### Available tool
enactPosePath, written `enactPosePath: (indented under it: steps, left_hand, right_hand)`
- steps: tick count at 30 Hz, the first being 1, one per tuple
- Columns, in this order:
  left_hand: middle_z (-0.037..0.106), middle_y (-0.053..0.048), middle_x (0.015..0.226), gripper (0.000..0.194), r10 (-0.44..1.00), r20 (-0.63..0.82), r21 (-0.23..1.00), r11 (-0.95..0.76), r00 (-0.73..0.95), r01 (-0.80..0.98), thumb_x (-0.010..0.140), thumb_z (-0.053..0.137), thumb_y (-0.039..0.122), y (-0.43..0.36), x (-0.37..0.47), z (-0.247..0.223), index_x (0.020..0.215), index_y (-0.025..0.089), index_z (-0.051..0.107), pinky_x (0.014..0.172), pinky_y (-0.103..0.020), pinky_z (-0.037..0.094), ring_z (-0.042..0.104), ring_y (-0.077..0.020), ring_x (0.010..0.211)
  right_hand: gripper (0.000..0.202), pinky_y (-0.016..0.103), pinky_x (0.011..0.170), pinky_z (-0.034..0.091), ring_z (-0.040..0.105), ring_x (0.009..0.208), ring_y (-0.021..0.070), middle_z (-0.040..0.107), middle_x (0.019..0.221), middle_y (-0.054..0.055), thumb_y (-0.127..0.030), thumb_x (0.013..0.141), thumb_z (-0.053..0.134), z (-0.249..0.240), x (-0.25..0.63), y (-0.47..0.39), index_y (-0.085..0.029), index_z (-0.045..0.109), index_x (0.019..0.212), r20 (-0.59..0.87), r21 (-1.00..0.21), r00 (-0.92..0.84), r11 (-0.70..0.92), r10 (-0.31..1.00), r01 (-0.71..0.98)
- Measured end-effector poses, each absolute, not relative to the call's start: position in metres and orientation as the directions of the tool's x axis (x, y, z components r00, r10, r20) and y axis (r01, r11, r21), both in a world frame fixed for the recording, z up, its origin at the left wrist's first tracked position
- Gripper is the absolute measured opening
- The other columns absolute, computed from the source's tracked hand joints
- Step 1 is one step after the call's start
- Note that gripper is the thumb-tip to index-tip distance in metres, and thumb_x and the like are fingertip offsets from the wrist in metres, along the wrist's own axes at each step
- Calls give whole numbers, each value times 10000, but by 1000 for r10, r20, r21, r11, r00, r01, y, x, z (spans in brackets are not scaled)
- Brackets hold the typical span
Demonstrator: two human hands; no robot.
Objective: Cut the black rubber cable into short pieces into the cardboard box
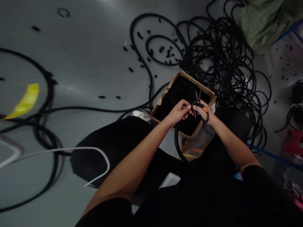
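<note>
Over a cardboard box (163,106) full of small black pieces, my two hands meet close together. My left hand (181,111) is closed, its fingers pinching a black hose (177,138) that curves down toward my lap. In my right hand (205,111) is a pair of scissors (198,97) with dark handles and an orange part, the blades pointing away from me and slightly apart. The right thumb and fingertips come near the hose's end beside the left fingers; whether they touch it I cannot tell.
A large tangle of black hose (213,53) lies on the floor beyond the box. Short black pieces (168,53) are scattered around. Hose loops (50,91) and a yellow strip (26,102) are at left, with a white cable (90,148) across my knee. Green sheeting (265,23) lies far right.
</note>
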State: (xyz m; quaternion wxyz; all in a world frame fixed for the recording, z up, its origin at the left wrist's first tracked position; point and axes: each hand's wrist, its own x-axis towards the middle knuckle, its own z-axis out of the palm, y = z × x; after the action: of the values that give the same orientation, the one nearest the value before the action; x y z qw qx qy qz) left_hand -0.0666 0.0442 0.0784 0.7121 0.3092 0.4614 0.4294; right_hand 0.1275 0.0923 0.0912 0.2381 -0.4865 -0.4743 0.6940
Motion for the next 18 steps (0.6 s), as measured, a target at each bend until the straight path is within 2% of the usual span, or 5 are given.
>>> enactPosePath:
  steps: [8, 11, 14, 18]
  left_hand:
    - [705, 45, 788, 243, 911, -396, 871, 412, 113, -269, 1150, 731, 324, 55, -65, 69, 1024, 225, 548, 483, -176, 390, 563, -84, 524]
    - [695, 44, 804, 201, 930, -356, 900, 369, 94, -231, 1141, 722, 299, 56, -66, 71, 1044, 229, 560, 502, -200, 409, 586, -104, 548]
    - [693, 44, 803, 162, 946, -310, 928, 323, 99, -183, 1089, 762, 249, 52, -70, 77, 1063, 219, 605, 543, -230, 434, 592, -125, 583]
    - [677, 48, 775, 194, 953, -284, 950, 295, 109, -107, 1027, 838, 271, 38, -77, 81, 1030, 208, 655, 611, -248, 457, 591, -138, 617]
  right_hand:
    - [607, 266, 714, 595, 704, 729, 135, 709, 829, -63, -656, 746, 983, 91, 106, 100, -252, 646, 1048, -389, -920, -334, -379, 859, 100]
    - [541, 269, 690, 576, 680, 716, 133, 700, 848, -61, -608, 738, 935, 89, 99, 103, -257, 648, 1034, -342, -939, -281, -338, 897, 64]
    - [527, 273, 730, 575, 682, 794, 148, 709, 891, -46, -551, 689, 924, 89, 95, 102, -257, 676, 1049, -314, -949, -185, -312, 931, 41]
    - [603, 283, 737, 563, 689, 825, 169, 716, 883, -32, -619, 634, 902, 90, 91, 88, -258, 651, 1046, -335, -942, -109, -337, 936, 8]
